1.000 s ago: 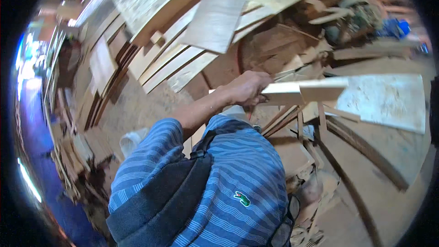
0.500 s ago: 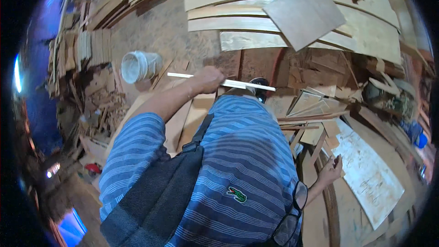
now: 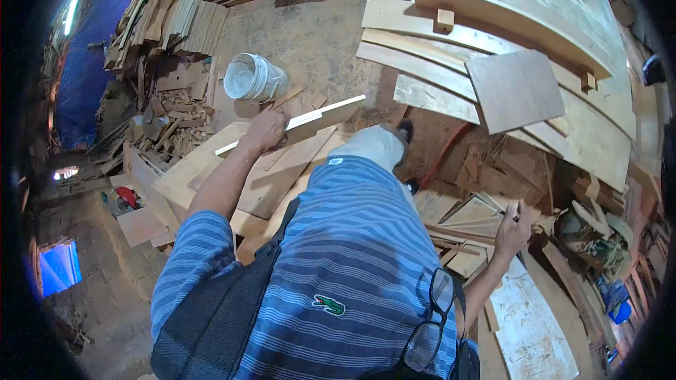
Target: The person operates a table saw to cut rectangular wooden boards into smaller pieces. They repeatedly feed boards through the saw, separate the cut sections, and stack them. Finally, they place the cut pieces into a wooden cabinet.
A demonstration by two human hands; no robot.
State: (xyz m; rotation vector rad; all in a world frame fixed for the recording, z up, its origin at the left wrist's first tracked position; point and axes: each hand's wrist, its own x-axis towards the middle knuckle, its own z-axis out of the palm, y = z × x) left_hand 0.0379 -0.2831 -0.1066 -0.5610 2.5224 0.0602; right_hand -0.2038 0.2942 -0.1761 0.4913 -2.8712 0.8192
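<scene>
My left hand point(image 3: 267, 131) is closed around a couple of thin pale wooden boards point(image 3: 331, 114), seen nearly edge-on. They stick out to both sides of the fist and slant up to the right. Below them lie flat brown wooden panels point(image 3: 289, 179). Off to the right, my right hand point(image 3: 514, 230) is raised with fingers curled, and a small dark thing shows at the fingertips, too small to name. Under that hand are loose wood offcuts point(image 3: 468, 260) and a long pale stained board point(image 3: 531, 320).
A whitish bucket point(image 3: 274, 81) stands on the dusty floor beyond my left hand. Long planks point(image 3: 433, 56) and a square panel point(image 3: 514, 91) lie at the far right. Stacked boards point(image 3: 184, 21) and a scrap heap point(image 3: 165, 116) line the left. A red cable point(image 3: 447, 153) crosses the floor.
My left hand has moved left and nearer with the boards, which now tilt up to the right and show more face. My right hand has risen and its fingers have closed.
</scene>
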